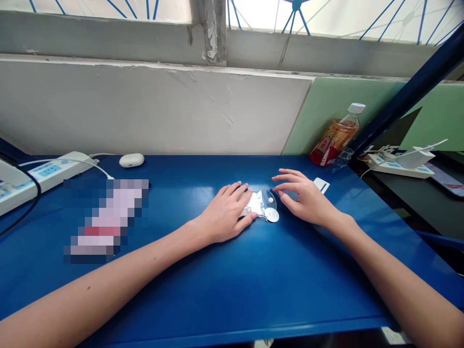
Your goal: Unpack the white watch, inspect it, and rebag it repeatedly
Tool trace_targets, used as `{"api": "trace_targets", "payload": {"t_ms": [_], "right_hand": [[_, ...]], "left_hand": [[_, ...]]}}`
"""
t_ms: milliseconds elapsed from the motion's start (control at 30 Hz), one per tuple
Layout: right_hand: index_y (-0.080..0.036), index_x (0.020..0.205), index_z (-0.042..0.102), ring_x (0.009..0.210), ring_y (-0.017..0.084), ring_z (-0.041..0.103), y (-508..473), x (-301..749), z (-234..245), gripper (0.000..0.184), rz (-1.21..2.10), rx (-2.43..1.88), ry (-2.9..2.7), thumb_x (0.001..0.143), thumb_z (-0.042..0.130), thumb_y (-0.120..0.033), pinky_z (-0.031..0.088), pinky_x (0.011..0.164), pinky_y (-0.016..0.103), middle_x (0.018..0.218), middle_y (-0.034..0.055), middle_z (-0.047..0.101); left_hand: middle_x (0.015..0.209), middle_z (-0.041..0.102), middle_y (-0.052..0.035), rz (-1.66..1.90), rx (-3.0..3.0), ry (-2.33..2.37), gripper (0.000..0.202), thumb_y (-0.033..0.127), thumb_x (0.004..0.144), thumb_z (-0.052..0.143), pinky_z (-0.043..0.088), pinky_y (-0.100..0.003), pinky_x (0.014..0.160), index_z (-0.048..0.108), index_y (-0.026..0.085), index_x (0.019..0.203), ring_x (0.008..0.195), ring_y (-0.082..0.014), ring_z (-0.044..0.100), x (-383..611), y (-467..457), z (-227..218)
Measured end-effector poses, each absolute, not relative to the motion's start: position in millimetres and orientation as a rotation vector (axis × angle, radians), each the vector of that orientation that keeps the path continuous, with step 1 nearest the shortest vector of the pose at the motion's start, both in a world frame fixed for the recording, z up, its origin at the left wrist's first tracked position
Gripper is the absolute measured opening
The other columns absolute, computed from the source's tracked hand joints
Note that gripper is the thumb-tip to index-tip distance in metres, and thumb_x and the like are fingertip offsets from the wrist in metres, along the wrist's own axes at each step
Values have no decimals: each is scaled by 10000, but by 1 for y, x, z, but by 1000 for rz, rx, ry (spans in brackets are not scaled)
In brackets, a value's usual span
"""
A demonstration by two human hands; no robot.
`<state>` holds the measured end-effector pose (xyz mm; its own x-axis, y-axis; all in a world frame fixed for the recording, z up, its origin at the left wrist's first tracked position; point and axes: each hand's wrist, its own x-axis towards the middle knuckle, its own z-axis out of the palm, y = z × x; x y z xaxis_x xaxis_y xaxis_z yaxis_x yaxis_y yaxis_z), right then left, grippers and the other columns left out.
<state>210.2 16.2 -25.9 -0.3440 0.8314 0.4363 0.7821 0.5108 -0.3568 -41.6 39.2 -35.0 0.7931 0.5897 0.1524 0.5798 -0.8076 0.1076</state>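
My left hand (pixel 226 212) lies on the blue table (pixel 224 285) with its fingers curled over the left end of a small clear plastic bag (pixel 261 202) that has white pieces in it. A white round disc (pixel 271 215) sits at the bag's near edge. My right hand (pixel 302 195) hovers just right of the bag, fingers spread and slightly bent, fingertips close to it, holding nothing.
A small white card (pixel 321 185) lies behind my right hand. An orange drink bottle (pixel 336 136) leans at the back right. A white earbud case (pixel 131 160) and a power strip (pixel 43 175) sit at the back left. A second power strip (pixel 398 166) lies off the right side.
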Motion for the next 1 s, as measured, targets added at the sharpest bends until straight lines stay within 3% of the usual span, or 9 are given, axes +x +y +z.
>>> {"api": "trace_targets", "payload": {"t_ms": [100,233,500,767,1000], "right_hand": [[-192,971,751,1137,279,665,13,208,-21,233,265,-1206,-2240,916,525,-183,547,970,459,1068,90,771],[-177,1108,725,1095,231,684,7,201,-16,256,370,-1134,-2313,949,527,-212,552,955,380,1145,93,750],[-137,1145,722,1152,259,662,5,198,-18,281,250,-1087,-2452,942,586,-275,538,1003,394,1185,133,735],[-165,995,761,1110,269,694,1,196,-15,231,132,-1052,-2469,954,568,-284,571,953,393,1083,122,771],[-170,984,754,1130,293,681,-3,190,-13,230,114,-1055,-2521,926,610,-340,561,982,428,1111,127,758]], "left_hand": [[1524,426,-207,288,2937,941,639,526,1021,358,296,-516,1143,420,82,1475,1441,-377,337,-39,35,-37],[1524,434,-193,286,2950,899,648,528,1033,313,297,-506,1140,404,66,1477,1434,-361,356,-38,32,-38],[1533,420,-199,274,2946,917,672,543,1030,299,271,-480,1159,406,39,1461,1445,-340,349,-38,33,-39],[1517,444,-198,319,2934,907,657,544,1026,314,287,-482,1149,422,55,1452,1428,-335,381,-37,33,-40],[1509,452,-201,337,2928,900,670,559,1024,301,296,-488,1144,415,59,1455,1425,-337,385,-38,33,-40]]}}
